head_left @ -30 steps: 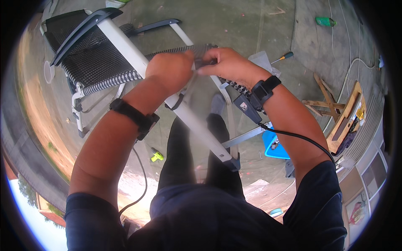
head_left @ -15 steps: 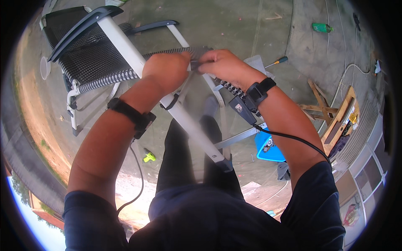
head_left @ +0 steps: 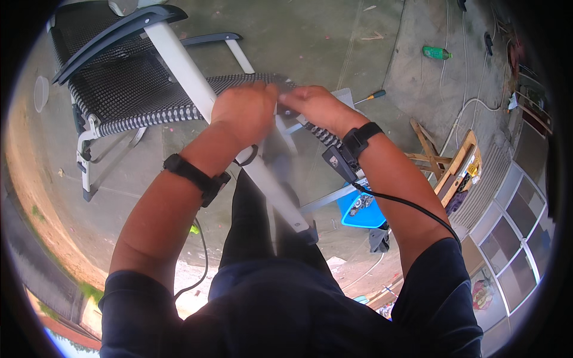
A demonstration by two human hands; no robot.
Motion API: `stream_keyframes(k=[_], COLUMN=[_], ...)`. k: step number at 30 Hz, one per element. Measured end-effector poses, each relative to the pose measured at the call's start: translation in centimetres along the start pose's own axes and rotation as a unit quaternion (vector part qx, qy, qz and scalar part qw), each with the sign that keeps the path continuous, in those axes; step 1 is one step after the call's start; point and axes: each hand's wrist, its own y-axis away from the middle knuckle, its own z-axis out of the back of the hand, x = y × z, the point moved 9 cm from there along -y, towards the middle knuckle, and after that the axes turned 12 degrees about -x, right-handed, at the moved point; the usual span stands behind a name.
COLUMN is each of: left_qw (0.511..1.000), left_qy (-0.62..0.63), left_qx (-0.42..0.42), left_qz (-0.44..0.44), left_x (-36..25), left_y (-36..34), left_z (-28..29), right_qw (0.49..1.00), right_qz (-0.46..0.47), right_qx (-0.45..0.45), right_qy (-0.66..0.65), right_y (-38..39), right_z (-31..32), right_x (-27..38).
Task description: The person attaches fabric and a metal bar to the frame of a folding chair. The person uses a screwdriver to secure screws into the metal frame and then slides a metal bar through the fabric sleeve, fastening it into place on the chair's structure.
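A folding chair with a black-and-white mesh seat (head_left: 140,83), a white metal frame tube (head_left: 179,62) and a dark armrest (head_left: 116,39) lies in front of me, its tube slanting down between my legs. My left hand (head_left: 246,110) is closed beside that tube, at the mesh edge; its fingertips are blurred and what they grip is hidden. Facing it, my right hand (head_left: 319,107) pinches at a small dark part by the joint of the frame, too blurred to name. The two hands nearly meet there.
A blue tray (head_left: 364,216) with small metal parts stands on the right, below my right forearm. Beyond it are a wooden frame (head_left: 456,170), a screwdriver (head_left: 371,98) and a green bottle (head_left: 437,53). Cables cross the floor.
The view has shifted, so the chair and floor items sit further left. Both hands stay at the same frame joint, with small finger movements. The yellow-green tool is now mostly hidden behind my left forearm.
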Motion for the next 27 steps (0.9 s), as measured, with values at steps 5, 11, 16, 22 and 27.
stream_keyframes(k=[5, 11, 16, 22, 27], left_qw=[0.976, 0.809, 0.478, 0.341, 0.327], left_qy=[0.122, 0.505, 0.735, 0.795, 0.777], left_qx=[-0.171, -0.231, -0.143, -0.214, -0.255], left_qz=[-0.057, 0.193, 0.459, 0.454, 0.474], left_x=[2.7, 1.5, -4.1, -7.4, -9.0], left_y=[2.3, 10.8, 13.7, 11.9, 11.9], left_z=[3.4, 0.7, -10.0, -13.1, -14.3], right_qw=[0.996, 0.998, 0.996, 0.989, 0.972], right_qz=[0.056, -0.031, -0.029, 0.05, 0.131], right_qx=[0.021, 0.049, 0.066, 0.097, 0.08], right_qy=[0.063, 0.017, 0.055, 0.1, 0.176], right_y=[-0.7, 0.9, 2.6, 4.3, 5.4], right_z=[-3.0, -4.5, -4.1, -2.8, -2.2], right_x=[2.8, 2.7, 2.1, -0.1, -0.4])
